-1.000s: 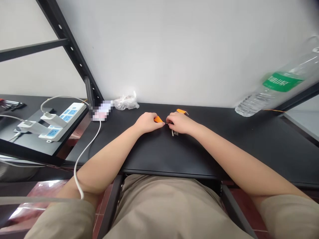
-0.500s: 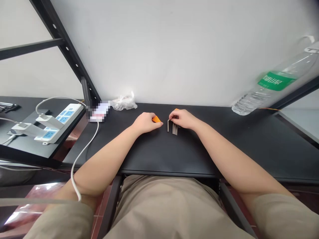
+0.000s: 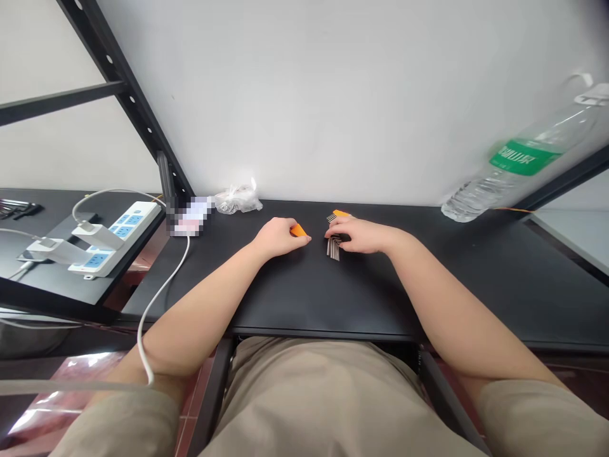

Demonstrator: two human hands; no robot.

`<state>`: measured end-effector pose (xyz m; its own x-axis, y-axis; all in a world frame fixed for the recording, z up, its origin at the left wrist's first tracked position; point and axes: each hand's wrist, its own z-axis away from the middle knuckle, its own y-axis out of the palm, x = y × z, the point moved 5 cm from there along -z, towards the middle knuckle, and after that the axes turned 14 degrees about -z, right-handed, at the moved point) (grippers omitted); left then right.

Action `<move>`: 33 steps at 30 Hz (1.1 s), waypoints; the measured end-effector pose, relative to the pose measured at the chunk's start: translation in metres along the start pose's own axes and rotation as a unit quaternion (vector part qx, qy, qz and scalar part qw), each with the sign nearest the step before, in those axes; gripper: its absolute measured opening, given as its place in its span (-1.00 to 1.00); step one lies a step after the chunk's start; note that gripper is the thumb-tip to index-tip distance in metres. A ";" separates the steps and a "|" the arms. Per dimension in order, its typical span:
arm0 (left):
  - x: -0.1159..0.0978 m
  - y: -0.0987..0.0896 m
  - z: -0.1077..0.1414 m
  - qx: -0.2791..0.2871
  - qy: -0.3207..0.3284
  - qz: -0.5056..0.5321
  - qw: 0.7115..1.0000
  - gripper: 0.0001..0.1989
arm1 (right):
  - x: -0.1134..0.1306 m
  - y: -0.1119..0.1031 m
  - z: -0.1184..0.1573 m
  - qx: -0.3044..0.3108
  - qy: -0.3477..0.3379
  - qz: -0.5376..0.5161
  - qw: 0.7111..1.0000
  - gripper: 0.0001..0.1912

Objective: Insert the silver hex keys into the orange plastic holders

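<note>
My left hand (image 3: 280,237) is closed around a small orange piece (image 3: 299,231), part of which shows between thumb and fingers; the rest is hidden. To its right, my right hand (image 3: 359,233) reaches over several L-shaped metal hex keys (image 3: 333,251) lying side by side on the black table (image 3: 304,292). Its fingertips and thumb close on a hex key at the bends of the group; which one is hard to make out. Just beyond these fingers lies another orange piece (image 3: 340,213), partly covered by the hand, with thin dark metal ends (image 3: 331,218) at its left.
A crumpled clear plastic bag (image 3: 238,197) lies by the wall. At right leans a large plastic bottle (image 3: 518,158) with a green label. A power strip (image 3: 117,238) with plugged-in chargers is at left, and a white cable (image 3: 164,285) crosses over my left forearm.
My right hand has moved slightly nearer me, bringing the single hex key in its fingers from the left to the others. More of the far orange piece shows. My left hand stays put.
</note>
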<state>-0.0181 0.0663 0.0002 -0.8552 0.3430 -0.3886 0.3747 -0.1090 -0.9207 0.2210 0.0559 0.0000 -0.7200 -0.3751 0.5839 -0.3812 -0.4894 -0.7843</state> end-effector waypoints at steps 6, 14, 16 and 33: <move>-0.002 -0.002 0.002 -0.001 -0.002 -0.002 1.000 -0.65 | 0.006 0.007 -0.010 -0.033 0.042 0.018 0.998 -0.59; -0.008 -0.013 0.005 -0.023 0.052 -0.043 0.997 -0.80 | 0.008 0.010 -0.017 -0.089 0.026 -0.007 0.996 -0.80; -0.007 -0.012 0.000 -0.023 0.061 -0.053 0.996 -0.80 | 0.002 0.007 -0.018 -0.107 0.017 -0.016 0.994 -0.81; 0.003 -0.003 -0.010 0.001 0.060 -0.032 0.998 -0.77 | -0.026 0.010 -0.026 -0.101 0.069 -0.104 0.987 -0.86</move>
<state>-0.0180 0.0767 0.0025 -0.8286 0.4578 -0.3224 0.3199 -0.0856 -0.9436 0.2202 0.0814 -0.0283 -0.6807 -0.1653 0.7137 -0.6273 -0.3716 -0.6844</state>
